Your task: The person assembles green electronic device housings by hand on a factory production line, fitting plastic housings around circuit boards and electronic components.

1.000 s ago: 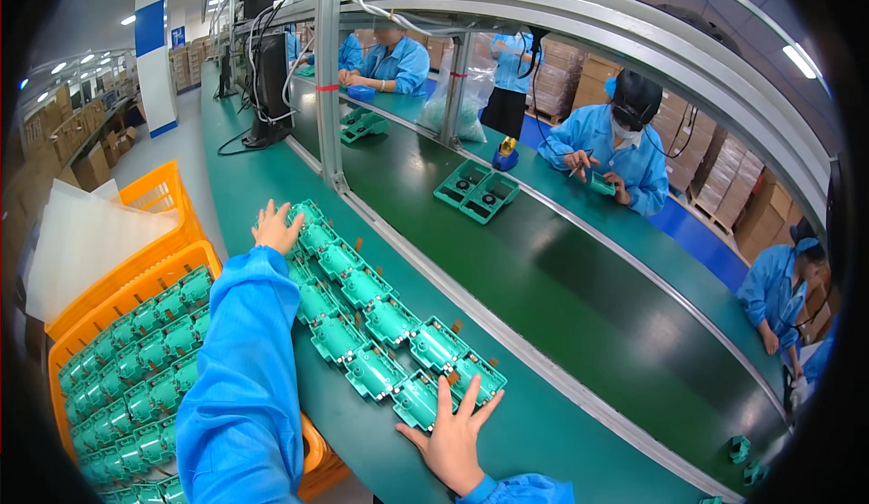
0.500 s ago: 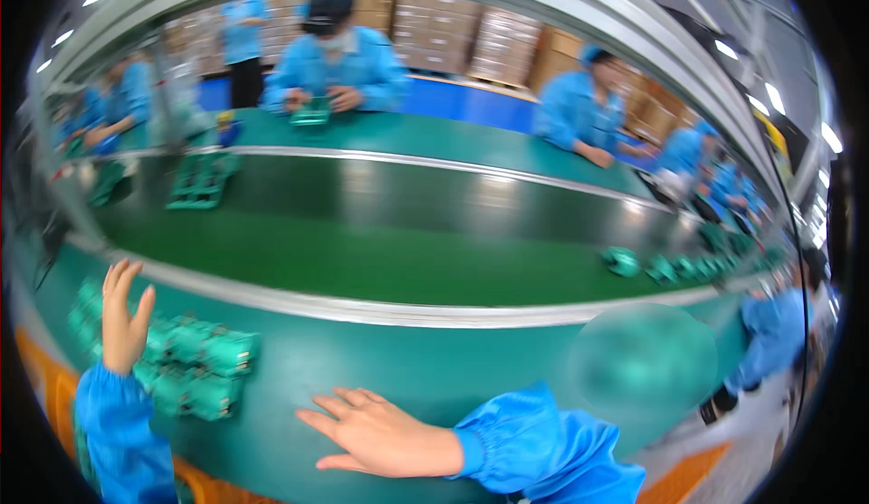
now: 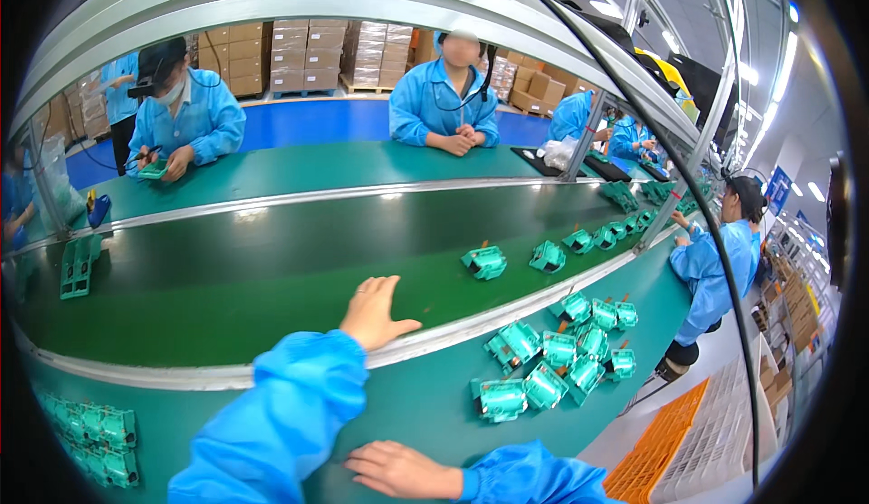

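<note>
My left hand (image 3: 371, 312) reaches over the near metal rail of the conveyor belt, fingers and thumb apart, with nothing in it. Closest to it on the green belt is a green plastic housing (image 3: 484, 262), a short gap to the right. On the near table my right hand (image 3: 403, 470) lies palm down, fingers stretched out, holding nothing. To its upper right, a loose group of green housings (image 3: 546, 385) with dark inner parts and some orange tabs lies on the table. Neat rows of similar housings (image 3: 95, 427) sit at the far left of the table.
A line of housings (image 3: 548, 256) runs along the belt (image 3: 272, 260) to the right. A green tray-like part (image 3: 80, 267) lies at its left. A black cable (image 3: 724, 260) hangs on the right. Co-workers sit across the belt and at right. An orange crate (image 3: 665, 436) stands below right.
The view has swung to the right, bringing the housings on the table into sight. My left hand has moved from above the left rows to the belt's edge. Both hands stay empty.
</note>
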`<state>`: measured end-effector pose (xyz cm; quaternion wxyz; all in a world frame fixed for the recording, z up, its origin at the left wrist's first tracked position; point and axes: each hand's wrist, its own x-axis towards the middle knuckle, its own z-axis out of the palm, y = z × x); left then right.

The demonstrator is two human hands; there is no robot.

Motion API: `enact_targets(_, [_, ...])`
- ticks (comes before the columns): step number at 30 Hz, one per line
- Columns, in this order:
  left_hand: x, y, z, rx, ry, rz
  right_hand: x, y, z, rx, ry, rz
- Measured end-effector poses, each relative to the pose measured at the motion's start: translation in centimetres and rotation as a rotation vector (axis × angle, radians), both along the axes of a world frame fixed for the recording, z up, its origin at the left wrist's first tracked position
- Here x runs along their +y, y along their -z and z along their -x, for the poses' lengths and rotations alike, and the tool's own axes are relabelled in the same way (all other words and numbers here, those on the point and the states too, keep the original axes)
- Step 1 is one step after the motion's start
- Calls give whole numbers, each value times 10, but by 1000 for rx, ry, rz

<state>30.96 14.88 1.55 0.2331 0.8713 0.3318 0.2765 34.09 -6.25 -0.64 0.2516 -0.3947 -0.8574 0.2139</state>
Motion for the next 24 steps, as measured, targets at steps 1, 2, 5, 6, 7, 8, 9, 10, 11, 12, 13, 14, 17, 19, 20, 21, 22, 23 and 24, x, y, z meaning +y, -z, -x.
enact_targets(1, [7, 8, -28, 29, -22, 39, 0, 13, -5, 22, -10, 103])
enact_targets(2, [13, 14, -56, 59, -27, 95, 2, 21, -6, 61, 60, -21])
enact_targets(5, [25, 31, -119, 102, -53, 198, 2, 43, -9, 181, 85, -131])
enact_targets(6, [28, 32, -136, 120, -65, 213, 1, 48, -10, 229, 94, -116])
enact_targets(7, [31, 35, -152, 125, -57, 218, 1, 50, -12, 280, 109, -94])
enact_targets(8, [36, 38, -166, 87, -82, 239, 5, 52, -19, 283, 117, -91])
enact_targets(9, [40, 40, -177, 48, -109, 259, 9, 53, -24, 282, 127, -91])
enact_targets(10, [41, 40, -187, 34, -110, 263, 11, 54, -31, 277, 140, -87])
enact_targets(11, [46, 45, -196, 35, -105, 269, 12, 53, -37, 273, 150, -84])
enact_targets(12, [52, 50, -204, 2, -104, 272, 14, 52, -41, 268, 157, -83])
enact_targets(13, [54, 50, -209, -30, -100, 276, 16, 52, -45, 264, 166, -83])
enact_targets(14, [57, 48, -211, 44, -121, 242, 17, 50, -47, 260, 170, -83])
enact_targets(17, [56, 40, -193, -108, -54, 332, 14, 43, -41, 263, 160, -83])
enact_targets(19, [45, 26, -155, -200, -9, 252, 7, 35, -26, 280, 120, -81])
enact_targets(20, [36, 17, -134, -293, 68, 179, 5, 34, -18, 291, 108, -74])
enact_targets(21, [23, 7, -105, -300, 129, 166, 5, 33, -19, 339, 175, -61])
enact_targets(22, [7, -4, -70, -302, 180, 152, 8, 15, -19, 410, 236, -75])
enact_targets(23, [-8, -7, -33, -304, 205, 81, 6, 13, -17, 484, 317, 28])
enact_targets(24, [-28, -14, -6, -288, 226, 77, 2, 12, -20, 653, 477, 433])
